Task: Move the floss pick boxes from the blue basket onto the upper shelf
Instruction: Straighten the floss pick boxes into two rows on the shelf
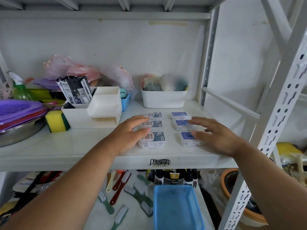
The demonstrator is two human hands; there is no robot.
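Observation:
Several clear floss pick boxes with blue labels lie on the upper shelf (pixel 69 146) in two columns. The left column's front box (pixel 155 139) has two more behind it; the right column's front box (pixel 189 138) likewise. My left hand (pixel 131 135) lies with relaxed fingers against the left side of the left column. My right hand (pixel 214 135) hovers with spread fingers at the right side of the right column, thumb by the front box. The blue basket (pixel 177 211) stands on the lower shelf below, with nothing visible inside it.
A white tiered organizer (pixel 94 113) and a yellow sponge (pixel 55 122) stand left of the boxes. A white bin (pixel 163 98) of cloths sits behind them. Brushes (pixel 123 193) and bottles lie on the lower shelf. White rack uprights (pixel 274 113) stand on the right.

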